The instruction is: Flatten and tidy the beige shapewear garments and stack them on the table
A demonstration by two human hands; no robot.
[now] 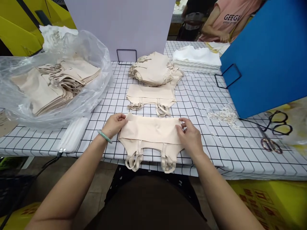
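A beige strapped garment (151, 129) lies flat at the table's front edge, with more layers showing beneath its left side. Its straps hang over the edge. My left hand (115, 124), below which a green bangle circles the wrist, pinches the garment's upper left corner. At the upper right corner, my right hand (190, 135) has thumb and fingers closed on the fabric. Just behind lies another folded beige garment (151, 92) with looped straps, and a pile of beige pieces (153, 68) rests beyond it.
A clear plastic bag (100, 57) of beige pieces lies left, near a white device (74, 135). White cloths (196, 59) are stacked back right. Blue (268, 64) and lilac (122, 25) panels stand behind. Scissors (271, 145) and scraps (225, 116) lie right. A person (227, 19) stands across the table.
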